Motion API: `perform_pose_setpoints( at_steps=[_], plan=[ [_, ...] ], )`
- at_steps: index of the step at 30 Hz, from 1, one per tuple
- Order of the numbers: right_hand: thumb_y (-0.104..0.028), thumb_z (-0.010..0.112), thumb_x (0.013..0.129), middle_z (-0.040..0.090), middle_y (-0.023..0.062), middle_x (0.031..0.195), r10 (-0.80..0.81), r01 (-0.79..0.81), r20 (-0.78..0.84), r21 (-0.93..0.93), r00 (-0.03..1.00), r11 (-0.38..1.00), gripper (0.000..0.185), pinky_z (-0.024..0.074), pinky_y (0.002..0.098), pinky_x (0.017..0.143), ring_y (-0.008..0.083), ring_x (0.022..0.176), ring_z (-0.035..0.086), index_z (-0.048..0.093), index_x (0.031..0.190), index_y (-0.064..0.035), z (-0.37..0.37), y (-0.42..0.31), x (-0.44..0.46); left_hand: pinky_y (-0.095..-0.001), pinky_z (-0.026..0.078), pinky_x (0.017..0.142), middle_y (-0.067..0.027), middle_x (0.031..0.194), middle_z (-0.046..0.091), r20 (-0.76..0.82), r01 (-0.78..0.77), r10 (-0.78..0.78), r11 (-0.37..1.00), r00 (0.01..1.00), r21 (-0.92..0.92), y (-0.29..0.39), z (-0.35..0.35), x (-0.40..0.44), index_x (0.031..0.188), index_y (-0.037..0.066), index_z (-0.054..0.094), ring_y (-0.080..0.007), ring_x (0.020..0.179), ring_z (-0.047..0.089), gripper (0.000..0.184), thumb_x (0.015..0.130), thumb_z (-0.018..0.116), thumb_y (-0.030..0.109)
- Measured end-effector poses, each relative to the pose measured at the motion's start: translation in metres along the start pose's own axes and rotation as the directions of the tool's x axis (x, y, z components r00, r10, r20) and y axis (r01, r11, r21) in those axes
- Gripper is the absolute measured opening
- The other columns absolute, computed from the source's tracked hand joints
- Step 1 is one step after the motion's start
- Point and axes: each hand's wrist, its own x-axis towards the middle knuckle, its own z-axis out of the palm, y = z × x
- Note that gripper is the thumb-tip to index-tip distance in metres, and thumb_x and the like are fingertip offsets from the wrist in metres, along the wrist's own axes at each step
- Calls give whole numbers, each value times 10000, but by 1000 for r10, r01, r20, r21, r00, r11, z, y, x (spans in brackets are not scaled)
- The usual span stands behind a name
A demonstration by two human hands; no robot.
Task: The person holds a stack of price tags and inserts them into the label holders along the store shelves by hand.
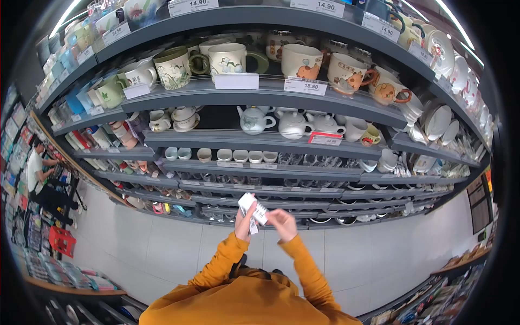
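Note:
Several white price labels [252, 208] with dark print sit together in front of my body. My left hand [241, 223] is closed around them from the left, and one label hangs lower beside its thumb. At their right end, the bent fingers of my right hand [283, 223] pinch the edge of a label. The small print is too blurred to read. Beyond both hands stands a grey shelf unit [216, 98] with mugs, teapots and cups.
A patterned mug [301, 61] and a pale teapot [253, 120] stand on the upper shelves, with small cups [240, 156] lower down. To the left, a person [37, 173] stands by another shelf near a red basket [62, 241]. Tiled floor [346, 249] lies below.

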Motion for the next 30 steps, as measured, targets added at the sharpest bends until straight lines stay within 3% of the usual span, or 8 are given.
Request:
perform_pose_setpoints(
  at_steps=[5, 8, 13, 15, 17, 19, 24, 30],
  plan=[
    [-196, 627, 901, 624, 25, 770, 208, -207, 133, -26, 969, 978, 172, 476, 236, 675, 91, 705, 579, 619, 849, -33, -35, 26, -47, -241, 485, 617, -29, 863, 567, -44, 54, -56, 997, 997, -54, -55, 4, -35, 1335, 120, 432, -116, 726, 586, 406, 945, 516, 199],
    [-207, 606, 916, 614, 27, 744, 347, -331, 235, -105, 908, 938, 201, 466, 233, 653, 85, 687, 569, 620, 843, -20, -54, 34, -42, -270, 494, 626, -39, 824, 553, -172, 11, -30, 994, 985, -109, -80, -18, -51, 1334, 101, 426, -150, 734, 594, 414, 939, 518, 186],
    [-255, 621, 901, 641, 40, 747, 151, -43, 270, -367, 951, 929, 234, 464, 240, 578, 83, 648, 576, 643, 868, -25, -48, 34, 11, -272, 475, 575, -43, 781, 507, -320, -55, -7, 982, 947, -183, -72, -50, -89, 1325, 128, 416, -168, 671, 554, 427, 931, 541, 234],
    [-244, 655, 864, 658, 61, 814, 39, 91, 240, -506, 970, 857, 206, 488, 269, 596, 111, 650, 610, 649, 908, -43, -30, 18, 34, -257, 459, 546, -39, 782, 497, -320, -72, -20, 959, 947, -273, -59, -56, -108, 1328, 155, 408, -152, 626, 519, 442, 927, 553, 275],
    [-221, 673, 831, 652, 88, 964, -201, 344, 293, -601, 935, 722, 223, 500, 295, 630, 167, 659, 643, 640, 966, -47, -9, 12, 62, -262, 445, 507, -41, 813, 498, -353, -60, -50, 954, 934, -294, -56, -66, -119, 1309, 196, 408, -146, 587, 489, 443, 930, 527, 392],
    [-209, 673, 817, 602, 90, 1119, -239, 390, 310, -676, 920, 625, 283, 504, 326, 654, 215, 683, 654, 610, 1043, -49, 17, -12, 78, -285, 455, 496, -51, 828, 510, -350, -76, -56, 932, 935, -353, -51, -71, -127, 1302, 200, 410, -164, 587, 509, 461, 925, 519, 442],
    [-211, 643, 822, 553, 74, 1171, -344, 450, 325, -799, 881, 399, 427, 501, 401, 669, 246, 706, 651, 497, 1209, -101, 62, -10, 130, -301, 473, 526, -60, 852, 522, -318, -110, 2, 941, 948, -320, -47, -85, -142, 1272, 168, 421, -174, 609, 525, 400, 957, 460, 412],
    [-201, 610, 837, 587, 87, 1148, -382, 489, 426, -868, 820, 82, 306, 483, 468, 752, 344, 903, 622, 568, 1134, -136, 88, 0, 189, -303, 474, 530, -68, 862, 532, -319, -88, -14, 949, 948, -303, -36, -105, -158, 1258, 129, 427, -173, 608, 523, 357, 966, 463, 333]
  ],
)
